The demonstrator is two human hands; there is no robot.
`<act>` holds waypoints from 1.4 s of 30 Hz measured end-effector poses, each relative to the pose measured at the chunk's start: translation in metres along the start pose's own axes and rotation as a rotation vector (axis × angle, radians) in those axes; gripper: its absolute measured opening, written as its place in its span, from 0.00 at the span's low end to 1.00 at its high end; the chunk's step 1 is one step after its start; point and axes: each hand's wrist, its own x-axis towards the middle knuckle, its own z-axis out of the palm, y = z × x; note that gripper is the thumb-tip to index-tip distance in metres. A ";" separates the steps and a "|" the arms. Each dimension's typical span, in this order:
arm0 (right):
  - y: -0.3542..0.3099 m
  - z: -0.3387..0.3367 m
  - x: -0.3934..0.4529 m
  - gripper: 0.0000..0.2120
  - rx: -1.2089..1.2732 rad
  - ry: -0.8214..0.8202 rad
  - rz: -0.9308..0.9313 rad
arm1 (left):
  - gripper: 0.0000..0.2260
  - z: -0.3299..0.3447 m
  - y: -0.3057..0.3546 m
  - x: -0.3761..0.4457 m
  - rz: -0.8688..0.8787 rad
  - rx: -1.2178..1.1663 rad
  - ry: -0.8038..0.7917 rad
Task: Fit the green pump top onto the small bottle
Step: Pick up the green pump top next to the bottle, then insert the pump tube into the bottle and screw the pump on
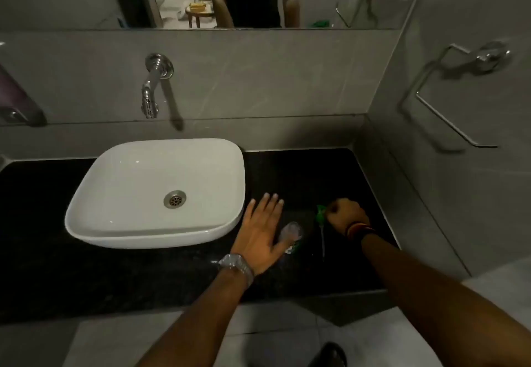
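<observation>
I stand at a black stone tabletop [301,171] set into grey tiled walls, with a strip of mirror [258,12] above. A white basin [155,191] sits on the tabletop, dry inside, its metal drain [174,199] bare, and a chrome tap [150,91] juts from the wall behind it. On the side wall, far right of the basin, hangs a towel ring [457,91]. My left hand [263,231] is spread wide and flat just right of the basin, thumb touching the small bottle [291,233], which is clear and looks to lie on its side. Further right of the basin, my right hand [346,216] is closed around the green pump top [321,214], its tube pointing back toward me.
</observation>
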 end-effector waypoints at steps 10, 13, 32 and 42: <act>0.005 0.023 0.046 0.35 0.102 -0.186 0.211 | 0.39 0.033 0.017 0.002 -0.468 -0.333 -0.107; -0.001 0.033 0.052 0.31 0.051 -0.136 0.211 | 0.37 0.033 0.017 0.002 -0.503 -0.419 -0.085; -0.011 -0.022 -0.045 0.10 0.721 0.304 -0.277 | 0.24 0.040 0.019 0.011 -0.531 -0.588 -0.095; -0.028 0.002 -0.058 0.05 0.825 0.420 -0.445 | 0.23 0.042 0.018 0.007 -0.522 -0.635 -0.060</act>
